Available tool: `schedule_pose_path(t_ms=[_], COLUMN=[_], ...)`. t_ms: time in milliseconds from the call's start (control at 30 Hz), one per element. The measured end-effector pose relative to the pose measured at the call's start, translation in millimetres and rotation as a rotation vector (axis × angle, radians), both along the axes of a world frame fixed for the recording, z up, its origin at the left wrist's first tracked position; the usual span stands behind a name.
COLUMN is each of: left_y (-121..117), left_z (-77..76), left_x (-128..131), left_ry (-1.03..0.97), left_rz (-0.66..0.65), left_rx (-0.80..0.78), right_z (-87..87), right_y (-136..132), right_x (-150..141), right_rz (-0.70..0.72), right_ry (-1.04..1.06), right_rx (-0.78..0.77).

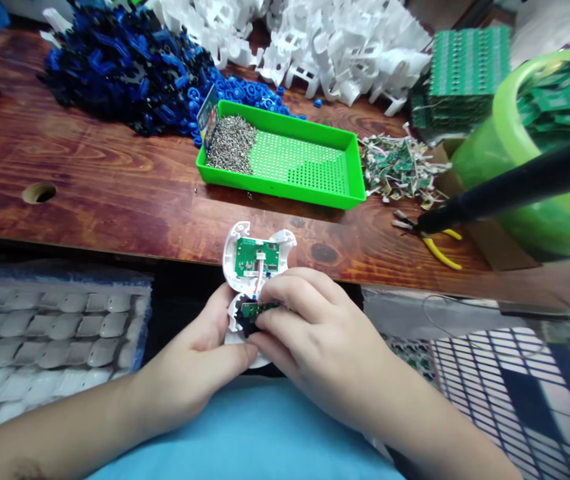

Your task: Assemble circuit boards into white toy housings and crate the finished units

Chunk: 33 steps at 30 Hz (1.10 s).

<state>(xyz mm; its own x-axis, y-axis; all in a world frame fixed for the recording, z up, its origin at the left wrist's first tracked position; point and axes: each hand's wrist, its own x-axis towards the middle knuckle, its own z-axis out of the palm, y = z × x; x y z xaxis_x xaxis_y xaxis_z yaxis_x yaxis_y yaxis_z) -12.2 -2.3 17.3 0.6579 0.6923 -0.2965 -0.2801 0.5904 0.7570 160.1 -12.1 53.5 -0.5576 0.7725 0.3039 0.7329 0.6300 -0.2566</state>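
Just off the table's front edge, my left hand [209,340] is closed around a white plastic housing [233,263]. A green circuit board [247,257] sits in the upper half of that housing, with a white plug and thin red and white wires [259,272] running down from it. My right hand [305,320] pinches a smaller green circuit board [253,309] at the lower half of the housing. Its fingertips cover the right end of the small board. A black part shows beneath the board, too little visible to name.
On the wooden table [89,180] lies a green tray [285,188] with screws [232,141]. Behind are heaps of blue and black parts [129,67] and white shells [329,47]. Pliers [437,250], a board stack [469,67] and a green bucket [489,140] stand right. White shells [59,327] fill the lower left.
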Motion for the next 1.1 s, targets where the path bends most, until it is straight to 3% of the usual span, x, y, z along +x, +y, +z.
schedule_pose_path(t_ms=[300,567,767,833,933,1000,1100], left_y=[-0.8,3.8,3.6,4.2,5.0,5.1,4.7], left_z=[-4.8,-1.6,-1.3,-1.8,-1.9,-1.6,-1.1], left_x=[0.3,-2.9,-7.6,-7.2,-5.1,-2.8,0.5], left_ry=[-0.084,0.092,0.069,0.074,0.123,0.169,0.199], left_rz=[0.006,0.040,-0.004,0.001,-0.013,-0.022,-0.010], left_rx=[-0.105,0.019,0.021,0.006,0.006,0.054,0.142], right_z=[2.6,-0.7,1.9,-1.5,-11.2,-17.7,-23.8], right_y=[5.4,-0.3,-10.7,-15.3,-19.8,-21.2,-22.5], right_x=[4.6,1.7,11.7,14.4,13.3,10.1,5.5], right_rz=[0.084,-0.014,-0.069,-0.201,-0.444,-0.519,-0.602], right_ry=[-0.048,0.009,0.248,0.434,0.781,0.938,1.084], right_rx=[0.001,0.017,-0.093,-0.158,-0.415,-0.577,-0.641])
